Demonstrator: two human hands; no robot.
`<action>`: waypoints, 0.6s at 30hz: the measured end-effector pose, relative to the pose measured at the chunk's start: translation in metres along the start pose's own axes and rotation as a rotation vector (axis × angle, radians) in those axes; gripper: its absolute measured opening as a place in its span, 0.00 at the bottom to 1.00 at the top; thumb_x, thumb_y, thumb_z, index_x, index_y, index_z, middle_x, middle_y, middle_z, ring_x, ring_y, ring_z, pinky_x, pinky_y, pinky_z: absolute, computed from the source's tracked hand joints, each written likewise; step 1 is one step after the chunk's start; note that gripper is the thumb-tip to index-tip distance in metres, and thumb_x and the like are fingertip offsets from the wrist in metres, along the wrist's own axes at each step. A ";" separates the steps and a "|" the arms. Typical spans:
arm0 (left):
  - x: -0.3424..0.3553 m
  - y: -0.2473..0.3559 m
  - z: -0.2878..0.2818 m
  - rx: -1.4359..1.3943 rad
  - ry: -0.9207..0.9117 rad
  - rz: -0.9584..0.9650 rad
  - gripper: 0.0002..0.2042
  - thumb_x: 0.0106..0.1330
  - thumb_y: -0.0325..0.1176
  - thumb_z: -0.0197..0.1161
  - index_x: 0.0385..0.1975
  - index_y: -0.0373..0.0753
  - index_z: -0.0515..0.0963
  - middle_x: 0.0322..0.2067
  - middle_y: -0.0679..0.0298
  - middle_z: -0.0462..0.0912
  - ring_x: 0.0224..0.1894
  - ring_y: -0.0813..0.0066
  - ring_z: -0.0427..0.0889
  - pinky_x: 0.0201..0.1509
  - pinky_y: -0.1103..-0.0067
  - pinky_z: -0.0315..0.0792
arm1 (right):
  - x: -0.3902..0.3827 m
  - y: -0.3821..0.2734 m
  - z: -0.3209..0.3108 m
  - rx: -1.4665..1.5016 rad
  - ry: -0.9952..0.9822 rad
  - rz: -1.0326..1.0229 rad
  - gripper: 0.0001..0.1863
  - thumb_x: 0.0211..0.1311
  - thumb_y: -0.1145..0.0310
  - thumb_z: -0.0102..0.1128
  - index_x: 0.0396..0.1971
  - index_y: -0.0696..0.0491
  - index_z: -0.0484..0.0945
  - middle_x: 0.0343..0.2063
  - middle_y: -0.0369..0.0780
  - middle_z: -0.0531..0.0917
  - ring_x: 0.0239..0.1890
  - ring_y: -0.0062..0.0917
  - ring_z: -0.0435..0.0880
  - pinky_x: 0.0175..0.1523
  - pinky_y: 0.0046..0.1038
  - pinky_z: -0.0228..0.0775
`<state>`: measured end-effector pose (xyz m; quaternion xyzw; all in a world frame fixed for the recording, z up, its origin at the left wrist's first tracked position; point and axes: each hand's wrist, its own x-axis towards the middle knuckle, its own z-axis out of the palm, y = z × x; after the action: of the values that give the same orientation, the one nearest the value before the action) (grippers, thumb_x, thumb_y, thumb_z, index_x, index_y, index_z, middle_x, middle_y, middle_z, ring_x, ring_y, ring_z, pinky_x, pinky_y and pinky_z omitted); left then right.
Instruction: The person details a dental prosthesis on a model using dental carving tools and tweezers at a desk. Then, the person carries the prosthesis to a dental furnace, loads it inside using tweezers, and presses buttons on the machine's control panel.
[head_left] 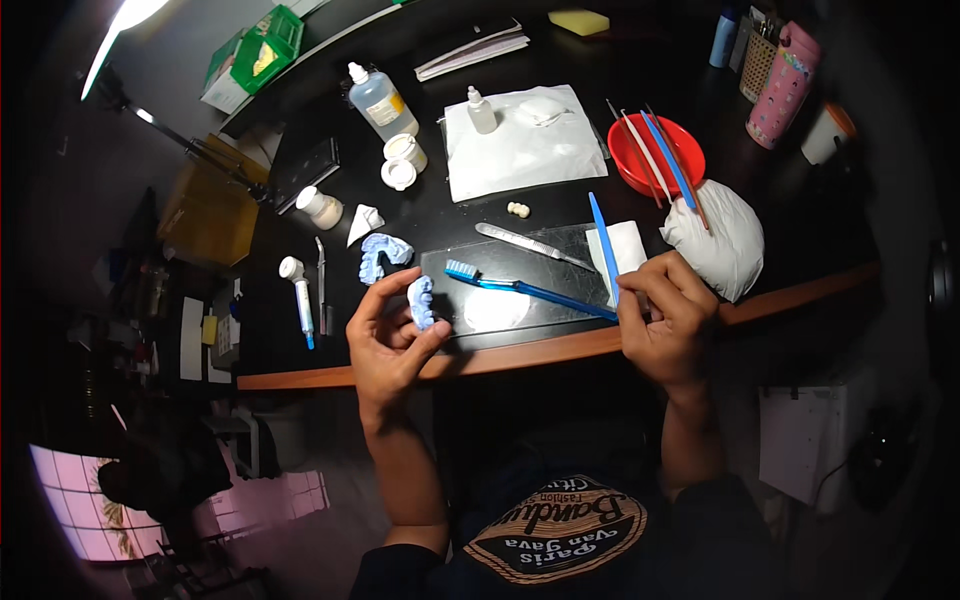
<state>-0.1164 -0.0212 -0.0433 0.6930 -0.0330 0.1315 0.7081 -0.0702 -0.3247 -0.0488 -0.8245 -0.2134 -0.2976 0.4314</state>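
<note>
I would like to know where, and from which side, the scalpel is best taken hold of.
I would take the scalpel by its broader handle, coming from above on the person's left: it lies flat, and its narrow blade points to the right, so this approach should stay clear of the cutting end.

The cast [422,303] I hold is pale blue, like the arch [374,256]; my stick [604,240] is a brighter, plain blue. My toothbrush [565,299] is deep blue with lighter bristles [461,271]. I see a red bowl [692,150], white bag [728,245], yellow sponge [578,22], pink flask [780,95] with a small speckled pattern, and black table [425,222] with an orange-brown edge [300,379]. My dark shirt [700,535] bears a tan-and-black print [555,532].
</note>
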 end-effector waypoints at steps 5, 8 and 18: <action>-0.007 -0.001 -0.010 -0.030 -0.010 0.056 0.29 0.60 0.14 0.74 0.63 0.26 0.72 0.46 0.58 0.83 0.38 0.84 0.83 0.40 0.90 0.78 | -0.002 -0.004 0.004 -0.015 0.034 0.024 0.06 0.53 0.84 0.67 0.31 0.59 0.85 0.28 0.42 0.81 0.27 0.32 0.86 0.32 0.29 0.77; -0.005 0.003 -0.005 -0.039 -0.008 0.097 0.29 0.59 0.14 0.74 0.62 0.26 0.73 0.50 0.55 0.82 0.37 0.84 0.83 0.37 0.90 0.77 | -0.005 0.003 0.008 0.058 0.061 0.031 0.06 0.53 0.83 0.67 0.31 0.59 0.85 0.28 0.42 0.81 0.27 0.32 0.87 0.32 0.28 0.78; 0.004 -0.006 -0.004 0.040 -0.006 0.035 0.26 0.60 0.15 0.74 0.59 0.26 0.75 0.46 0.57 0.84 0.35 0.83 0.85 0.36 0.88 0.79 | 0.000 0.009 0.009 -0.020 0.033 0.001 0.04 0.54 0.82 0.66 0.29 0.57 0.84 0.27 0.42 0.82 0.28 0.36 0.87 0.34 0.33 0.78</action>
<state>-0.1116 -0.0166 -0.0488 0.7068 -0.0444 0.1423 0.6915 -0.0621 -0.3220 -0.0584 -0.8238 -0.2029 -0.3133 0.4266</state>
